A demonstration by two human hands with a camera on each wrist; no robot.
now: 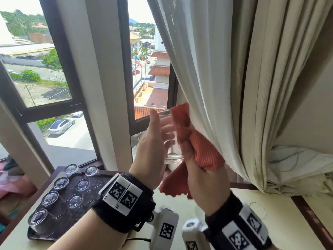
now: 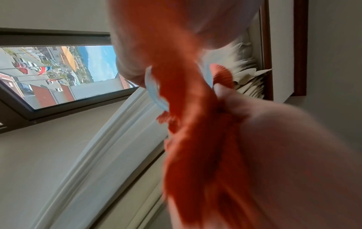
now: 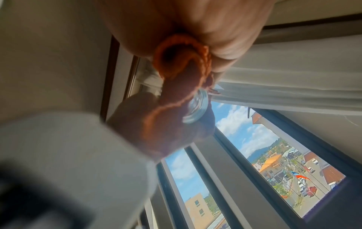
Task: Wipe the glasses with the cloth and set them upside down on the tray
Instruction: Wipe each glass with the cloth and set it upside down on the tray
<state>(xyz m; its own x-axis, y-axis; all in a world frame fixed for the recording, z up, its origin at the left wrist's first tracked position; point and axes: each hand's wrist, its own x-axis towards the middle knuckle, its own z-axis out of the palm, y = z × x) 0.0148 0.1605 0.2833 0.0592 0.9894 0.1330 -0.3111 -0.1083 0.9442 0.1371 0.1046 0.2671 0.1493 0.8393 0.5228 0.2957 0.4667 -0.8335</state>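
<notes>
Glass (image 1: pixel 168 139) is held upright above the table, base down, gripped by the left hand (image 1: pixel 153 147); the right hand (image 1: pixel 196 170) clutches the orange cloth (image 1: pixel 198 147) against its right side; tray (image 1: pixel 86 210) lies lower left.

A clear glass (image 1: pixel 169 139) is held upright at the centre of the frame, base down, with a crumpled orange waffle-weave cloth (image 1: pixel 194 147) pressed against its right side. At lower left, seven clear glasses (image 1: pixel 50 198) stand upside down on a dark tray (image 1: pixel 86 212).
</notes>
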